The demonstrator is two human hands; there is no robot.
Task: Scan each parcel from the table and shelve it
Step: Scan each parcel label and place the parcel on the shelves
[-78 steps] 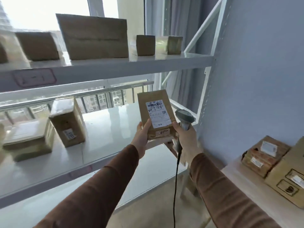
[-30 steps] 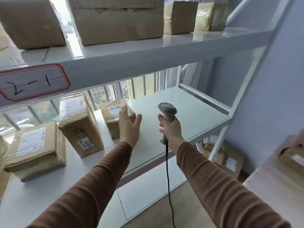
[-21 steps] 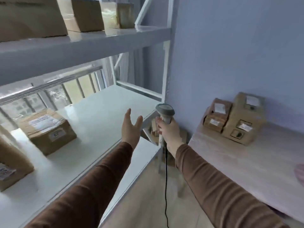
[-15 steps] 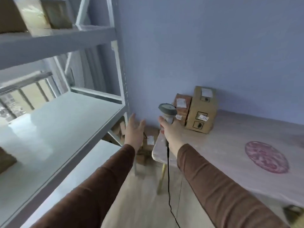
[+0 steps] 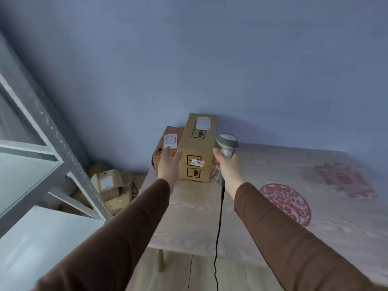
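Two parcels stand at the far left corner of the wooden table [image 5: 189, 217], against the blue wall. The taller brown box [image 5: 198, 143] carries a white label on top and a "1042" sticker on its front. A lower, red-printed box [image 5: 168, 139] with a white label sits at its left. My left hand [image 5: 169, 164] reaches forward with straight fingers, just in front of the lower box and holding nothing. My right hand [image 5: 225, 164] grips the handle of the grey barcode scanner [image 5: 227, 143], right of the tall box, its black cable hanging down.
The grey metal shelf frame [image 5: 52, 133] stands at the left, with a white shelf board [image 5: 31, 238] low down. Several small parcels [image 5: 109, 185] lie on the floor between shelf and table. Red paper-cut patterns [image 5: 287, 202] mark the tabletop.
I have put the small parcel on the shelf and turned right from the shelf to the table. My empty left hand now reaches toward the two boxes; the scanner stays in my right hand.
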